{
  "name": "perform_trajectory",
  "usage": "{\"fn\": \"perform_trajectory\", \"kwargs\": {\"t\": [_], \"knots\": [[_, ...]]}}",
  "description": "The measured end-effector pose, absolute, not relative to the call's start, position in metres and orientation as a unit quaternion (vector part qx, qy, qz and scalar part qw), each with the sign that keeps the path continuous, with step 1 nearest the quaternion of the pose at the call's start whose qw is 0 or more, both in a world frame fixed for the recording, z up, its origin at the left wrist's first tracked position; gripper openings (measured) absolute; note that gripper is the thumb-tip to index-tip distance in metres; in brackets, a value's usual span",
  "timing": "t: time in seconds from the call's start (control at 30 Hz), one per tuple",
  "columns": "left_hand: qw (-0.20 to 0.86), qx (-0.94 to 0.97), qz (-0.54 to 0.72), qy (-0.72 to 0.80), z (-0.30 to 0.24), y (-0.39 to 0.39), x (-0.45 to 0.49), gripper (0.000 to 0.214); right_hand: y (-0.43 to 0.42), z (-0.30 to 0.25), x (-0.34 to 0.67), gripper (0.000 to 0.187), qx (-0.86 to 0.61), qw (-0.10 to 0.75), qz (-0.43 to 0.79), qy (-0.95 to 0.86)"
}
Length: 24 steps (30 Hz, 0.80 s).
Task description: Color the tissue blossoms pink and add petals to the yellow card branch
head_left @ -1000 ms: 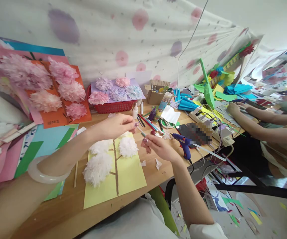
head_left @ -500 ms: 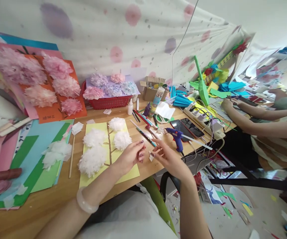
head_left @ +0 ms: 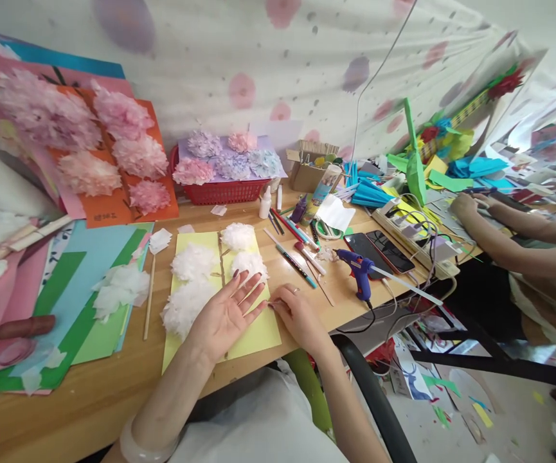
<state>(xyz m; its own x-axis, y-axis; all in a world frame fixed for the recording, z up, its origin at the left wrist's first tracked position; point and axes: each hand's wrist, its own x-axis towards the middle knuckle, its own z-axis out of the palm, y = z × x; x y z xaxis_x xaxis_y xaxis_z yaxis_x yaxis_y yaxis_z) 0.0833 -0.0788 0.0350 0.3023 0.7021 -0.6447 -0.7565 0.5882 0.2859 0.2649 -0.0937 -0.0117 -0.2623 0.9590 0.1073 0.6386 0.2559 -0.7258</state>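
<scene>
- Left hand (head_left: 227, 315) lies flat on the yellow card (head_left: 264, 333), fingers fanned wide and gripping nothing.
- Its fingertips reach up to the white tissue flowers (head_left: 193, 260), four puffs clustered round a thin brown stem (head_left: 220, 254) on the card's upper half.
- Right hand (head_left: 297, 315) sits just beside it at the card's right edge, fingers bunched tight with tips pressed together (whether anything is between them, I can't tell).
- The card lies at the near edge of the wooden table (head_left: 114, 386).
- A blue glue gun (head_left: 357, 267) rests to the right, two phones (head_left: 378, 247) just behind it.
- A red basket (head_left: 220, 191) stands at the back.
- Far right, another person's hand (head_left: 465, 206) rests among coloured paper.
</scene>
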Motion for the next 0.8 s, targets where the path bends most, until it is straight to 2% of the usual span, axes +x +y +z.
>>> {"fn": "perform_trajectory", "kwargs": {"t": [0.1, 0.2, 0.27, 0.33, 0.47, 0.57, 0.67, 0.8], "knots": [[0.808, -0.038, 0.45, 0.379, 0.033, -0.076, 0.079, 0.014, -0.094, -0.01, 0.266, 0.013, -0.586, 0.29, 0.289, -0.7], [0.816, -0.036, 0.44, 0.373, 0.033, -0.075, 0.081, 0.015, -0.094, 0.003, 0.26, 0.002, -0.593, 0.409, 0.291, -0.63], [0.828, -0.027, 0.432, 0.356, 0.033, -0.076, 0.084, 0.014, -0.093, 0.015, 0.248, 0.016, -0.553, 0.468, 0.299, -0.622], [0.84, -0.015, 0.43, 0.331, 0.033, -0.078, 0.087, 0.01, -0.091, 0.024, 0.235, 0.024, -0.526, 0.449, 0.301, -0.657], [0.836, 0.018, 0.447, 0.317, 0.031, -0.081, 0.088, 0.005, -0.086, 0.031, 0.223, 0.019, -0.537, 0.361, 0.271, -0.713], [0.815, 0.058, 0.465, 0.34, 0.028, -0.08, 0.084, 0.013, -0.081, 0.032, 0.229, 0.016, -0.536, 0.393, 0.295, -0.686], [0.791, 0.114, 0.465, 0.382, 0.024, -0.08, 0.08, 0.023, -0.078, 0.033, 0.238, 0.009, -0.528, 0.449, 0.394, -0.603], [0.737, 0.232, 0.448, 0.451, 0.028, -0.084, 0.07, 0.032, -0.076, 0.034, 0.245, 0.015, -0.535, 0.515, 0.465, -0.481]]}}
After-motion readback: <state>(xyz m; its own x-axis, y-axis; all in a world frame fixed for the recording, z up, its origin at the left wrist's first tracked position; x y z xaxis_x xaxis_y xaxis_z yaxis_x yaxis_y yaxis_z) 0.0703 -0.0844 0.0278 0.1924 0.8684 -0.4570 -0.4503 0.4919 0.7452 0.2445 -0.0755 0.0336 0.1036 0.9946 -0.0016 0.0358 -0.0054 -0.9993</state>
